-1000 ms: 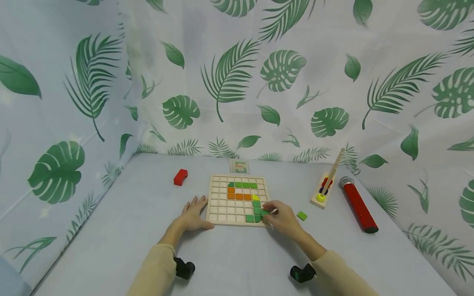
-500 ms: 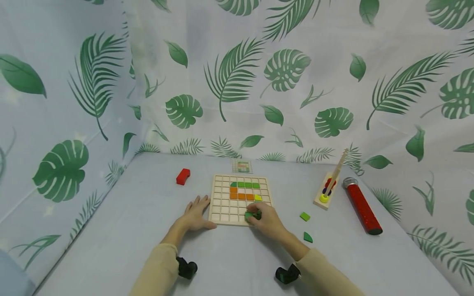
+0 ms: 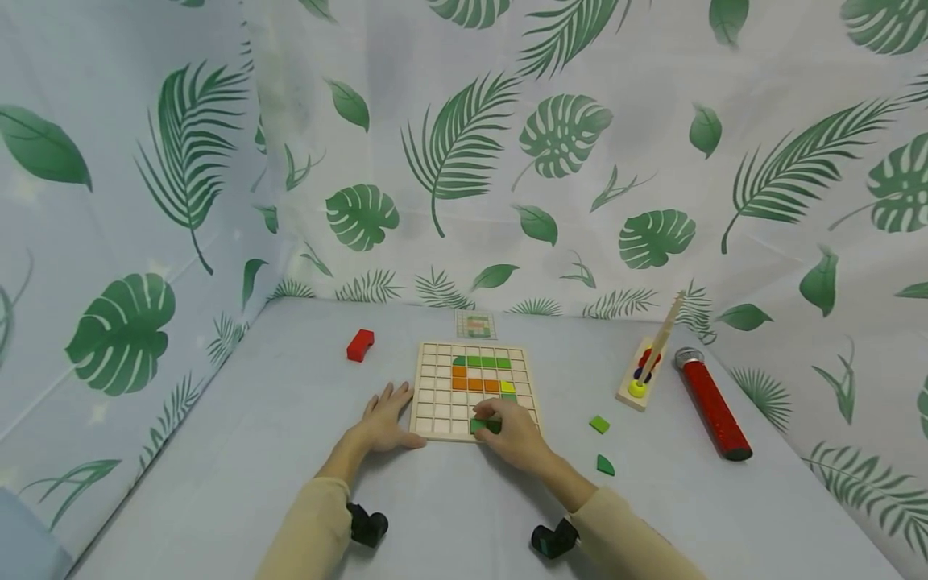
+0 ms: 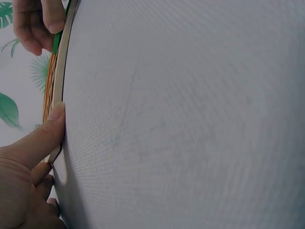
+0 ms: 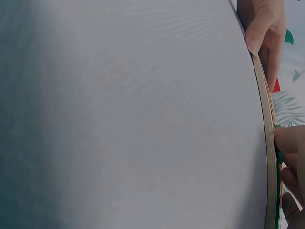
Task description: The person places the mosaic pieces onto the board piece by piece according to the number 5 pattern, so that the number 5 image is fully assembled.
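Observation:
A wooden grid board (image 3: 441, 411) holds green, orange and yellow tiles in its cells. My right hand (image 3: 516, 439) is over its front right part, thumb and fingertips pinching a green tile (image 3: 476, 425) in the front row; the hand hides nearby cells. In the left wrist view, that green tile (image 4: 56, 43) shows thin at the board's edge. My left hand (image 3: 383, 420) rests at the board's front left corner with fingers spread along the side. Its thumb (image 4: 47, 136) touches the front edge in the left wrist view.
Right of the board lie a light green square tile (image 3: 599, 424) and a green quarter-round tile (image 3: 605, 465). A small pattern card (image 3: 466, 325) lies behind the board. Farther out are a red arch block (image 3: 360, 345), a wooden bead toy (image 3: 638, 385) and a red microphone-shaped object (image 3: 714, 411).
My right hand has moved left from the board's right edge to the front row. The quarter-round tile on the table has come into view. My left hand stays by the board's left side.

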Available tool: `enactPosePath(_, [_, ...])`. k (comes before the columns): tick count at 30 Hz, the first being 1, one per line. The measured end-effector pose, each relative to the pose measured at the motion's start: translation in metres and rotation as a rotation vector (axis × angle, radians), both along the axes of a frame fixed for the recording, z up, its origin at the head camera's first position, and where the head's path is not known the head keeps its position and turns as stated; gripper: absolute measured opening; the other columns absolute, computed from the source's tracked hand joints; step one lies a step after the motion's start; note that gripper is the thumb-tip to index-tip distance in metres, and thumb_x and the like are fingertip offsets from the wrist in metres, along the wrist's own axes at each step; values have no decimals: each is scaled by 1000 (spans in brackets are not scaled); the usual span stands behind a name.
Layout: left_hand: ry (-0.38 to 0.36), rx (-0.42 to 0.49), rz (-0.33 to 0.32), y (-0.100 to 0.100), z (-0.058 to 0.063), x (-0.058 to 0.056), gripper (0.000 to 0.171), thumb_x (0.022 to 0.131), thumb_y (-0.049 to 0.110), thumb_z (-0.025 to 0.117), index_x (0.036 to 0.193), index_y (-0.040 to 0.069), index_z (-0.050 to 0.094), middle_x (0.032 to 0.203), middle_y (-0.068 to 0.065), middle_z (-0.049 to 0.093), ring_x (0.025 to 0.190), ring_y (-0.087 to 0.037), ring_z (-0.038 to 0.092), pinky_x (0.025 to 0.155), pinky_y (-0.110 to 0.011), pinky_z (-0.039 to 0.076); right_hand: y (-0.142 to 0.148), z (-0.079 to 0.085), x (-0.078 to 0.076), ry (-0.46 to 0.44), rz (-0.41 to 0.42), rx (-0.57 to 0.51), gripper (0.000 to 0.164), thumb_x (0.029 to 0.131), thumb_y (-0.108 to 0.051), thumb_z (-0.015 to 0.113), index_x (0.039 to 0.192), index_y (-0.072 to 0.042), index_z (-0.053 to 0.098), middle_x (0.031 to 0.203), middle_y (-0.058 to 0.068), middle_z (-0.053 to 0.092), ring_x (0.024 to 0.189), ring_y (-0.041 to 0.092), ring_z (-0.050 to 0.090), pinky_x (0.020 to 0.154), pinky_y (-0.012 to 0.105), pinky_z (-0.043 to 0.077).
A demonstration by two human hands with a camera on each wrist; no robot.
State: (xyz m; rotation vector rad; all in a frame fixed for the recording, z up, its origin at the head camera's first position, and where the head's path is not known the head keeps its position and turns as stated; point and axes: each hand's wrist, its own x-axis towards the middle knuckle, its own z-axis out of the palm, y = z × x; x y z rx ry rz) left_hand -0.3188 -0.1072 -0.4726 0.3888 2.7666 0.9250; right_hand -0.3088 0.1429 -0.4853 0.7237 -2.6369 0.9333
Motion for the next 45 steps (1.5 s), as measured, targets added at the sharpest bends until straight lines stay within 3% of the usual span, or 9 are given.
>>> enactPosePath(20, [7, -12, -3, -2, -1, 0, 95, 75, 35, 79, 147, 2, 28, 154, -15, 20, 142, -34, 6, 113, -49, 2, -4, 0, 0, -30, -40, -25, 34, 75, -6, 78, 105, -8, 64, 91, -4, 66, 88, 13, 61, 79, 33, 51])
enactPosePath(28, [7, -8, -7, -2, -1, -1, 94, 75, 35, 79, 147, 3, 29, 154, -15, 21, 142, -34, 5, 113, -50, 2, -3, 1, 1, -41, -14, -57, 36, 74, -3, 78, 107, -7, 64, 95, -3, 66, 92, 14, 61, 82, 35, 50])
enactPosePath(39, [2, 4, -3, 2, -1, -2, 93, 74, 35, 80, 147, 3, 30, 154, -15, 22, 142, -34, 6, 113, -50, 3, 19, 11, 2, -73, -54, -17, 37, 77, 0, 73, 111, -10, 63, 104, -5, 64, 97, 12, 58, 84, 33, 50])
enactPosePath(45, [9, 0, -15, -1, -1, -2, 94, 75, 35, 79, 147, 2, 29, 154, -16, 21, 142, -35, 6, 113, -50, 3, 39, 16, 5, -61, -15, -52, 38, 77, 6, 70, 112, -3, 62, 105, 3, 65, 96, 20, 60, 81, 34, 52])
